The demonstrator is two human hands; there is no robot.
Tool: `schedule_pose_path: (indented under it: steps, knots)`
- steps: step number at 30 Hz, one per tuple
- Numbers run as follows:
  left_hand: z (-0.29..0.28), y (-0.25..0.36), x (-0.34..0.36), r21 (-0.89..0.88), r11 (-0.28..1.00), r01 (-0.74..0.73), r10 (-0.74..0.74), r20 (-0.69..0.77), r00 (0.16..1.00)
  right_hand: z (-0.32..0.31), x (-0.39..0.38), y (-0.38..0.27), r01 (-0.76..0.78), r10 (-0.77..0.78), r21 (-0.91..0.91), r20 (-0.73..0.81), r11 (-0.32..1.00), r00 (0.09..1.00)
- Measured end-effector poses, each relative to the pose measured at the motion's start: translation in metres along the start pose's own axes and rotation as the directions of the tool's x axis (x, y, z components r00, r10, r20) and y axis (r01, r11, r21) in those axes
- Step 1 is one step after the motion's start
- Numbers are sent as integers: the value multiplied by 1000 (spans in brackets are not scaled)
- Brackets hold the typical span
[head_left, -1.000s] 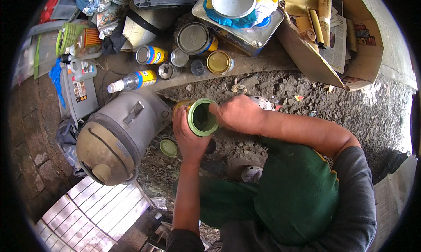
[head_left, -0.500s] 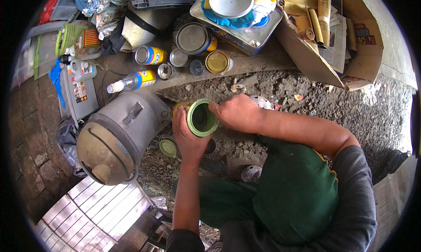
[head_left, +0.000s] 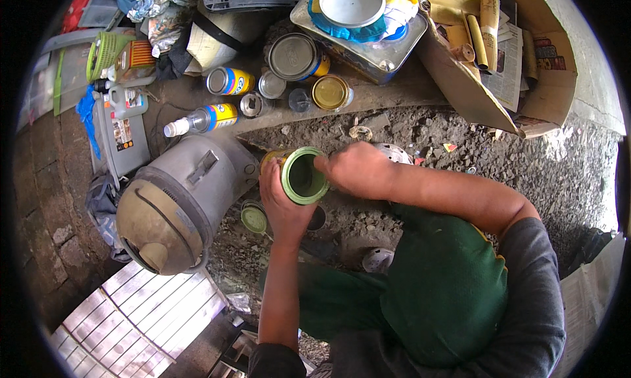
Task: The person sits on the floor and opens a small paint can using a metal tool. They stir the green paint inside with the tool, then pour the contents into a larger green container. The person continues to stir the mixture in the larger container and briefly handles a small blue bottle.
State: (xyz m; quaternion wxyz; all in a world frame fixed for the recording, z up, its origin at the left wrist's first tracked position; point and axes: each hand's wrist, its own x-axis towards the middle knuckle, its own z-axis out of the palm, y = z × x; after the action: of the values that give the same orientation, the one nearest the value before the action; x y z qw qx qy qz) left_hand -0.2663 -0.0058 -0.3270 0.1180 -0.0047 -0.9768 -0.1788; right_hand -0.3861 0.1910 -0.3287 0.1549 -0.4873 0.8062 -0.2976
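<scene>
My left hand point(head_left: 287, 204) is wrapped around the side of a paint can point(head_left: 306, 198), which is tilted so its open mouth with a green-smeared rim shows. Inside the can the wall looks dark green. At the can's right rim my right hand point(head_left: 360, 170) is closed, its fingertips reaching the opening; what it may be gripping is hidden. Just below the can lies a small round tin with green paint point(head_left: 254, 220). Partly behind my left wrist is a dark round cup-like thing point(head_left: 317, 219).
A grey vacuum-like canister point(head_left: 190, 194) lies at left. Beyond it stand several paint tins point(head_left: 230, 81) and a clear bottle point(head_left: 197, 122). A cardboard box point(head_left: 460, 82) with rolled paper sits far right, over gravel point(head_left: 513, 174). White slatted panel point(head_left: 138, 319) lies lower left.
The whole view has shifted slightly. My right fingertips dip a little further over the can's rim; my left hand keeps its hold on the can.
</scene>
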Motion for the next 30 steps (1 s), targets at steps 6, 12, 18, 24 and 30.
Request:
schedule_pose_path:
  steps: [6, 12, 18, 24, 30]
  knots:
    - [-1, -1, -2, 4, 999, 32, -32, 20, 999, -3, 2, 0, 3, -3, 4, -3, 1000, 1000]
    - [1, -3, -5, -40, 999, 29, -28, 26, 999, -1, -1, -4, 14, -14, 13, 14, 1000, 1000]
    - [1, -1, -5, -72, 995, 66, -63, 37, 997, -10, 0, -9, 17, -25, 57, 144, 998, 989]
    - [7, -8, -10, -90, 994, 55, -53, 25, 998, -18, 2, -9, 4, -8, 19, 181, 1000, 983]
    - [11, -3, -12, -233, 937, 259, -240, 106, 965, -13, 1, -6, 9, -8, -17, 66, 1000, 998]
